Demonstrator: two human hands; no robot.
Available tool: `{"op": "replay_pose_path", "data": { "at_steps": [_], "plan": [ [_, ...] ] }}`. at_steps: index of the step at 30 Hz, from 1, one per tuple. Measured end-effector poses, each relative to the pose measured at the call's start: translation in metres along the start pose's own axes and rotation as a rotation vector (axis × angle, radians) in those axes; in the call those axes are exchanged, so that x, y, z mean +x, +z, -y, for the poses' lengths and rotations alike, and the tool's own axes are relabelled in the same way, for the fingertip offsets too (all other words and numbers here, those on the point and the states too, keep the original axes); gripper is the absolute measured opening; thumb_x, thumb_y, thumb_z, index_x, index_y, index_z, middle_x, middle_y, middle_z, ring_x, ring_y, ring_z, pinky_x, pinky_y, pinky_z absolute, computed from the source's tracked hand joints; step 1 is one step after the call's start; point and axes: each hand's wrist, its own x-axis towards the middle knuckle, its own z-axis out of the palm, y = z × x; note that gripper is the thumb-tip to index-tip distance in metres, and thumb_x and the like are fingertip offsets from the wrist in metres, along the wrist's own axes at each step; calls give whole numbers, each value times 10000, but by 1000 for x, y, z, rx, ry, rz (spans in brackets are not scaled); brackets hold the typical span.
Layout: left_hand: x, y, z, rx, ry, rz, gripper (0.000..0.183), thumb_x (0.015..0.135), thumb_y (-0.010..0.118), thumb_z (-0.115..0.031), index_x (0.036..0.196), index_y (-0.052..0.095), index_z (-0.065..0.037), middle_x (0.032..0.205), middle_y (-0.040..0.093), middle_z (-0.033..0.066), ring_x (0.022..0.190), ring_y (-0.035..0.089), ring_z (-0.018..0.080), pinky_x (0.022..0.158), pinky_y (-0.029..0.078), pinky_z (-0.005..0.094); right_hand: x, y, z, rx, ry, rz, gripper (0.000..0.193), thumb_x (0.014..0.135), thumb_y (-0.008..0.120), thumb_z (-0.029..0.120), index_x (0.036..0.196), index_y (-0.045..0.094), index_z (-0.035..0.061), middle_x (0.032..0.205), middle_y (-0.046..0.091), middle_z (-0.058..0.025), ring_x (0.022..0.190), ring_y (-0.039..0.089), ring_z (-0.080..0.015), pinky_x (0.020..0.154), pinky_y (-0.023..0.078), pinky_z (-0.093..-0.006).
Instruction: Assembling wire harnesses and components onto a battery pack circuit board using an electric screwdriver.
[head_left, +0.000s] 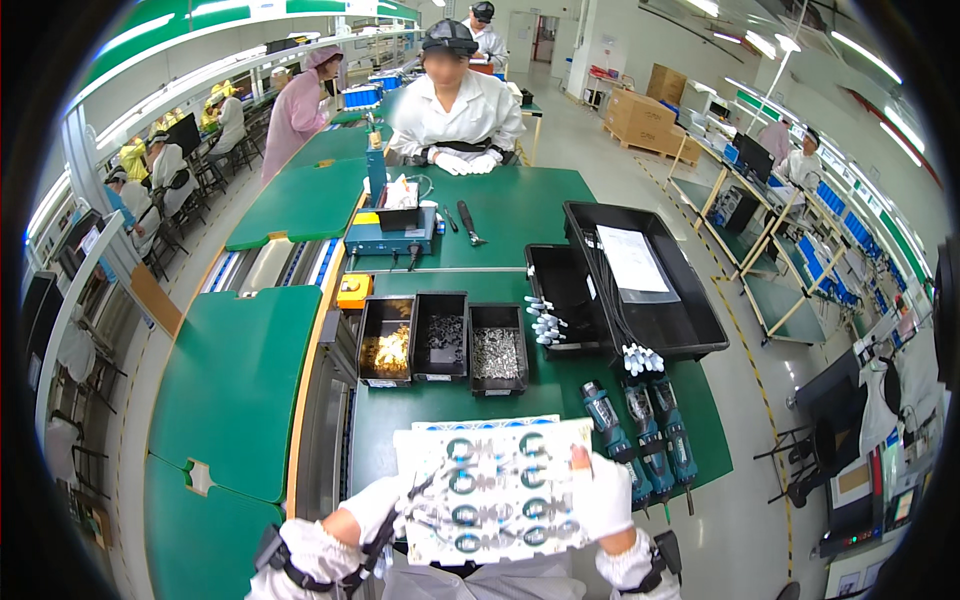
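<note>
White panel [492, 492] is at the near end of the green table [385, 440]; our right hand [607, 500] clamps its right edge, our left hand [368, 507] meets its left, closure hidden; we should balance both sides.

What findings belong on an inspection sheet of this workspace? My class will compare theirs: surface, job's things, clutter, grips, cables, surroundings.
Surface: green tabletop, visible around the bins and tools.
Job's things: white panel bearing rows of round parts; three black bins with gold-coloured, dark and silvery small parts.
Clutter: black-handled tool lying beyond the bins; three teal power tools side by side at right.
Grips: left grip holds the panel's left side; right grip holds its right; both white-gloved.
Cables: white-ended cables gathered at the large black tray's near end.
Surroundings: co-worker in white across the table; cardboard boxes beyond, at right.
</note>
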Motion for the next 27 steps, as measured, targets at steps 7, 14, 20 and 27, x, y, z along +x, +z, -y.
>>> {"op": "replay_pose_path", "data": {
  "at_steps": [7,14,20,27],
  "plan": [
    [30,-3,-35,158,-135,31,341,1011,487,-378,800,566,-122,542,530,26,375,502,171,361,418,301,55,13,-2,-118,55,96,562,1022,479,461,782,699,2,699,636,-262,707,646,-462,635,503,-512],
    [13,7,-18,57,-195,-36,338,1018,466,-377,795,573,-146,527,491,9,363,450,162,348,364,301,42,12,-8,-65,98,128,549,1028,483,452,781,685,5,703,621,-273,708,630,-472,623,481,-506],
    [-19,-30,-4,139,-231,9,437,1028,471,-498,847,612,-126,626,623,40,427,555,169,361,447,316,42,-56,-63,-274,45,-309,499,1012,566,395,665,571,36,604,580,-171,573,599,-370,541,432,-450],
    [-18,-80,-38,815,-399,263,384,948,681,-474,999,667,-94,683,610,-38,541,581,83,456,448,240,49,-124,-207,-733,223,35,638,938,606,518,1315,578,5,1193,629,-260,1105,627,-420,953,506,-471]
  ]
}}
